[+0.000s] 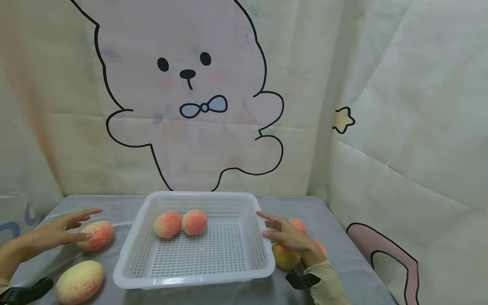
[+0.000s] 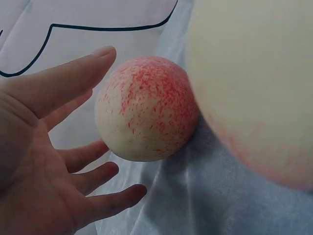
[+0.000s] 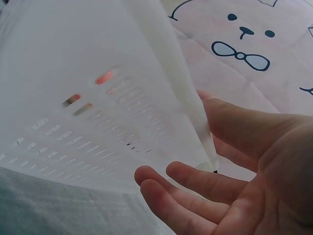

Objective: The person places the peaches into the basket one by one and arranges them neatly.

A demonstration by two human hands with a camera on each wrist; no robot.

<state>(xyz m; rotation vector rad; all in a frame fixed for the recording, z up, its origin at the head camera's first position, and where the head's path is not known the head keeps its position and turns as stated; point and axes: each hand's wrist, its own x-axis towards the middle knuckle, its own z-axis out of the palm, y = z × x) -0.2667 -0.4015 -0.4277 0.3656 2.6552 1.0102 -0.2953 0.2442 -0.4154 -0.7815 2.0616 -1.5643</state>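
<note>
In the head view my left hand (image 1: 57,228) is spread beside a red-speckled peach (image 1: 101,235), the thumb overlapping its edge. The left wrist view shows that peach (image 2: 149,110) in front of the straight fingers, none of them wrapped round it. A pale yellow, mango-like fruit (image 1: 80,281) lies nearer to me. My right hand (image 1: 287,235) is at the right rim of a white plastic basket (image 1: 127,250), fingers loosely extended against the edge. In the right wrist view the basket's slotted side (image 3: 73,127) fills the left. Two peaches (image 1: 167,224) sit side by side inside the basket.
Right of the basket, partly behind my right hand and wrist, lie a yellow fruit (image 1: 285,257) and pinkish peaches (image 1: 298,224). A grey cloth (image 1: 305,207) covers the table. Printed curtains (image 1: 244,178) stand behind and at both sides.
</note>
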